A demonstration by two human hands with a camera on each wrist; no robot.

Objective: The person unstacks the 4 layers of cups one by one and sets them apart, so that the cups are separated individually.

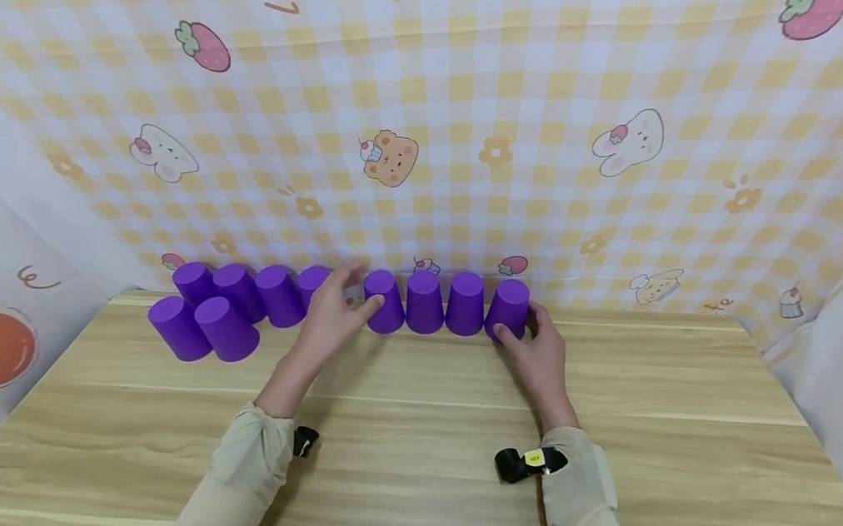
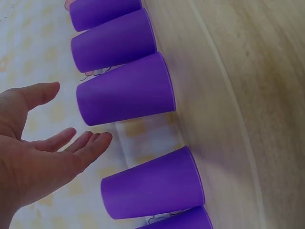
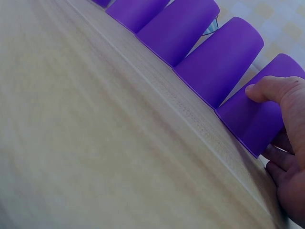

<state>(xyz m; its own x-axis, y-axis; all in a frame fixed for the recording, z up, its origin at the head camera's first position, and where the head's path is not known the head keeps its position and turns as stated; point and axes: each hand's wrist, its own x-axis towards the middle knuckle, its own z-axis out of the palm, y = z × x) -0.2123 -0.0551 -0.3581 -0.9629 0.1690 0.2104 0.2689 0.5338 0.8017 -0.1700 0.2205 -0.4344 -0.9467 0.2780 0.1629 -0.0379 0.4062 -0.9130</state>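
Row of four cups [image 1: 466, 304], upended, at the back of the counter [image 1: 413, 446], long axes upright. I find the row's right cup [image 1: 511, 300] within the right grip [image 1: 539, 358], thumb on its near face, fingers round its right side. The left grip [image 1: 329, 322], spread and holding nothing, lies just left of the row's left cup [image 1: 388, 314]; whether its thumb touches, I cannot tell.

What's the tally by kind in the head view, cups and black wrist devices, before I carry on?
Purple cups: 10 (6 in the left group, 4 in the right row)
Black wrist devices: 2
Total: 12
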